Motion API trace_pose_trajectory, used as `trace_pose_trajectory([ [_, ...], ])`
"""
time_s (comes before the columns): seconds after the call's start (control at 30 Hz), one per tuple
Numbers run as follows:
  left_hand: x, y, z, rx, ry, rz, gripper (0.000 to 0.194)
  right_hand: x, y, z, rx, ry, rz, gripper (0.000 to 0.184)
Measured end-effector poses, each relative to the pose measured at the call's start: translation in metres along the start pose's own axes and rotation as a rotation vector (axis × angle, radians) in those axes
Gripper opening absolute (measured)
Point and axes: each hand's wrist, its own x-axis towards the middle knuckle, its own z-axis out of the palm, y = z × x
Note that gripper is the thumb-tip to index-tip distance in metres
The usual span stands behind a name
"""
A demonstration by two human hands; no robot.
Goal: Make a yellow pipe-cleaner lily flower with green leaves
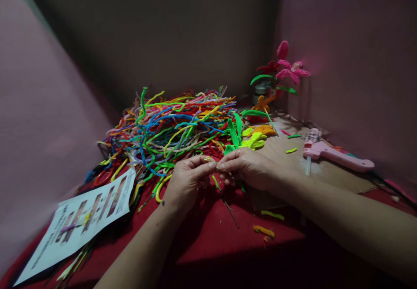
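One yellow chenille piece (207, 159), probably soft and light, best held by its end, is pinched by left hand (186, 177); right hand (252, 167): grip unclear.

Pink glue gun (339, 155) on cardboard (339, 179); printed sheet (104, 224) at left.

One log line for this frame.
left hand: pinching small yellow piece | right hand: fingertips alongside, grip unclear | nearby: fuzzy-stem pile, pink glue gun
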Motion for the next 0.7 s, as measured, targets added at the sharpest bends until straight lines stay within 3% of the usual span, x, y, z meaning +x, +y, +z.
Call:
trace_pose_trajectory([
  [0.2, -0.0013, 0.0032, 0.0003, 0.068, -0.005, 0.014, 0.015, 0.0025, -0.0018, -0.0012, 0.113, -0.009, 0.131, 0.004],
  [0.43, -0.0012, 0.0061, 0.0015, 0.094, -0.046, 0.057, 0.012, 0.0007, -0.0041, -0.0008, 0.086, -0.067, 0.135, 0.005],
  [0.7, -0.0035, 0.0073, 0.0055, 0.177, 0.028, 0.189, 0.01, 0.0012, -0.0079, -0.0024, 0.153, -0.077, 0.158, 0.005],
])
